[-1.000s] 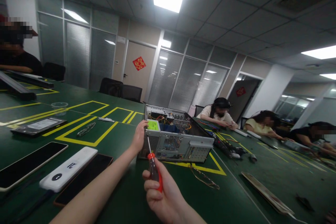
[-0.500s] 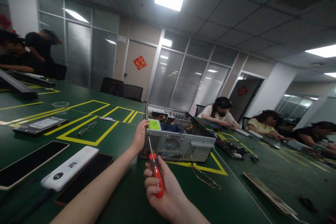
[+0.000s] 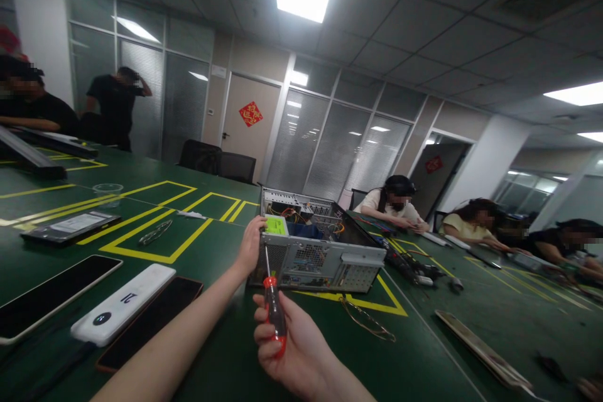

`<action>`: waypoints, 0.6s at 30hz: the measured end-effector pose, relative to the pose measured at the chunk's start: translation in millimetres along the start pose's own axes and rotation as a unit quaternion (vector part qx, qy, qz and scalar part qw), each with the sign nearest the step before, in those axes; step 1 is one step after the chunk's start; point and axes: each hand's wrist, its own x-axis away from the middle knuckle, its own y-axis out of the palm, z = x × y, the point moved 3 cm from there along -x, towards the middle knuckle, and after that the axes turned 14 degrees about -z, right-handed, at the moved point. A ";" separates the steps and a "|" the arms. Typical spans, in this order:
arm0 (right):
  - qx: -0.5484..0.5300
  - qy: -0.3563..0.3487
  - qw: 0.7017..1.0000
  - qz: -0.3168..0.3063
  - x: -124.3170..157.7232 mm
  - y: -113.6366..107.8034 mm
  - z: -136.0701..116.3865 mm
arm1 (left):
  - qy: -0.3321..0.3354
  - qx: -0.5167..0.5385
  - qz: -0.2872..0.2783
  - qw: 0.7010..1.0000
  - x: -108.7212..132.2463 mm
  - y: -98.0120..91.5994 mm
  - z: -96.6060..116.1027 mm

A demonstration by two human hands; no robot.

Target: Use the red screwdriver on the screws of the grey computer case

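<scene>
An opened computer case [image 3: 348, 271] lies on its side on the green table, its inside facing up. Wires and a power supply with a yellow-green label [image 3: 276, 226] show within. My left hand [image 3: 250, 245] grips the case's near left corner, fingers bent over the edge beside that label. In my right hand [image 3: 287, 333] is a screwdriver [image 3: 276, 311] with a red and black handle, fingers wrapped round it. Its shaft points up at the rear panel, near the left corner; whether the tip sits on a screw is too small to tell.
Left of my arms lie a hard drive [image 3: 70, 226], a white power bank [image 3: 125, 304] and two phones. Yellow tape [image 3: 139, 255] marks the table. Cables [image 3: 367, 320] and dark parts [image 3: 414, 264] lie to the right. Several people sit around the table; one stands at the back left.
The screwdriver handle has rotated in my right hand, its black side now facing me. My left hand stays on the case. The person at the back left has moved right.
</scene>
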 end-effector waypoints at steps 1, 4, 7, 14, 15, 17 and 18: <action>-0.011 0.002 1.000 -0.005 -0.2 -1.2 -0.6 | 0.000 0.001 0.001 1.000 0.2 0.1 0.1; -0.047 0.012 0.999 -0.007 -0.9 -1.6 0.1 | 0.002 0.000 -0.002 1.000 0.7 0.3 0.2; -0.067 0.016 0.997 0.028 -0.8 2.0 3.2 | 0.001 -0.002 -0.003 1.000 0.9 0.0 -0.2; -0.005 -0.036 0.996 0.079 -2.4 7.5 5.2 | 0.004 0.009 -0.013 1.000 0.4 -0.2 -0.7; 0.013 -0.022 0.997 0.066 -2.6 7.5 5.7 | 0.003 0.009 -0.013 1.000 0.4 -0.2 -0.7; 0.033 0.001 0.998 0.045 -2.5 6.7 5.9 | 0.002 0.008 -0.014 1.000 0.4 -0.2 -0.4; 0.032 0.008 0.999 0.038 -2.2 6.0 5.8 | 0.002 0.007 -0.014 1.000 0.4 -0.2 -0.2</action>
